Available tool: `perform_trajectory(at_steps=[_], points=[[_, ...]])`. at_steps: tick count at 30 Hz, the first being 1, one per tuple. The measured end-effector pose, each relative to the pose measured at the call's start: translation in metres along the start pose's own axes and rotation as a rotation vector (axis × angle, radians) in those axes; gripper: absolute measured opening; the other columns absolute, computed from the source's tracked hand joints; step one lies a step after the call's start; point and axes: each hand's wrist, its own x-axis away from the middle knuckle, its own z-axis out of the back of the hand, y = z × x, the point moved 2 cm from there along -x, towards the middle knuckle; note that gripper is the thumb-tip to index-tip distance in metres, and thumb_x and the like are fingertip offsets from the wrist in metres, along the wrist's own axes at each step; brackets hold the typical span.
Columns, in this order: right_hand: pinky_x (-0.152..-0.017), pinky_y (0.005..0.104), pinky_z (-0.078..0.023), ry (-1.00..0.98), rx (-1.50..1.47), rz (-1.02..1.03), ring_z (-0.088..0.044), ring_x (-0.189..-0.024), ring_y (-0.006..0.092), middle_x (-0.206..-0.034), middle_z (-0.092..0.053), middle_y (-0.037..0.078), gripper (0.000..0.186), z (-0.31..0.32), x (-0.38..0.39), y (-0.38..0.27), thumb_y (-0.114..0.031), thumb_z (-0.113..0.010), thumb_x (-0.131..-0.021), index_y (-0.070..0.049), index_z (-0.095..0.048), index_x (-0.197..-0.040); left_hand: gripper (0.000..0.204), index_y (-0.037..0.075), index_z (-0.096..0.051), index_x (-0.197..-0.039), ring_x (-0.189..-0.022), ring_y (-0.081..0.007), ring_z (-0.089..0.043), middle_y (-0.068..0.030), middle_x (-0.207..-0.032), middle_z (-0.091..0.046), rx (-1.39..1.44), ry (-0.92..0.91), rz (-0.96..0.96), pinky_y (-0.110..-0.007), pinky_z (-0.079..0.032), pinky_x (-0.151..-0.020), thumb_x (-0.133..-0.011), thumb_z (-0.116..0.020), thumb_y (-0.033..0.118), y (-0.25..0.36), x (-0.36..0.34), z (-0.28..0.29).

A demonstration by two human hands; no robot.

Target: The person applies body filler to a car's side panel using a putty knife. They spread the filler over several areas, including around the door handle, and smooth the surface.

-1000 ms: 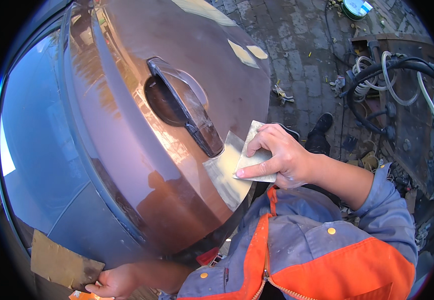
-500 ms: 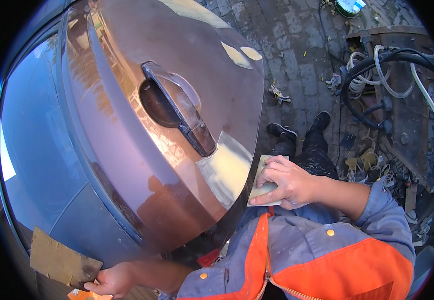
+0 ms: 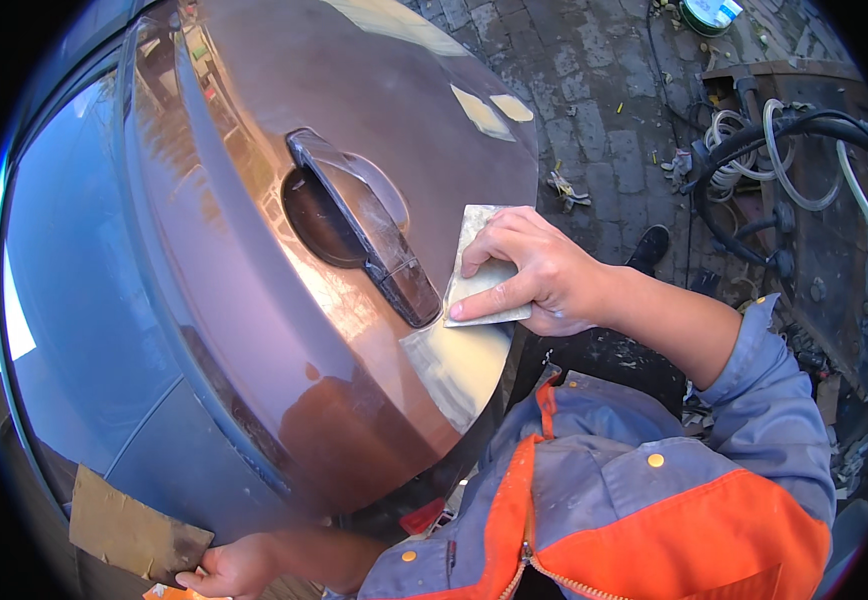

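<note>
A brownish-purple car door [image 3: 284, 410] with a dark door handle [image 3: 364, 235] fills the left half. Below the handle lies a cream-coloured filler patch [image 3: 464, 365], with a dull grey border. My right hand [image 3: 539, 270] grips a thin, pale rectangular plate [image 3: 484, 245], smeared with cream-coloured material. The plate is over the upper end of the patch, close to the handle's lower end; I cannot tell whether it touches. Down at the lower left my left hand [image 3: 229, 568] pinches one corner of a flat tan board [image 3: 129, 520], smeared darker at that end.
More filler patches [image 3: 482, 112] show higher on the door. An orange item [image 3: 169, 593] is partly visible under my left hand. On the right stand a rusty metal panel [image 3: 814, 300] and coiled clear hose [image 3: 729, 150]. A crumpled glove-like scrap [image 3: 569, 188] lies on the paving.
My right hand has moved up and left with the pale plate, from in front of my body to over the patch beside the handle. My left hand has stayed nearly in place.
</note>
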Motion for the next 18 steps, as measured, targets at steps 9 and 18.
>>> perform_trajectory(at_steps=[9,18], points=[[-0.101,0.0419,-0.041,0.017,-0.023,-0.110,-0.057,-0.109,0.0261,-0.113,-0.061,0.001,0.067,-0.005,0.024,-0.013,0.001,-0.081,-0.065,-0.041,-0.079,-0.116,0.037,-0.007,-0.077,-0.094,-0.096,-0.0252,-0.072,-0.0229,-0.102,-0.075,-0.144,0.004,-0.064,-0.036,-0.059,-0.085,-0.085,-0.078,0.028,-0.010,-0.016,0.009],[-0.101,0.0454,-0.042,0.078,-0.047,-0.192,-0.059,-0.106,0.0268,-0.111,-0.062,0.002,0.070,-0.015,0.062,-0.029,0.005,-0.080,-0.063,-0.042,-0.079,-0.116,0.034,-0.011,-0.075,-0.099,-0.093,-0.0258,-0.071,-0.0209,-0.100,-0.074,0.110,-0.010,-0.040,-0.036,-0.059,-0.085,-0.083,-0.078,0.019,0.003,0.005,-0.006]])
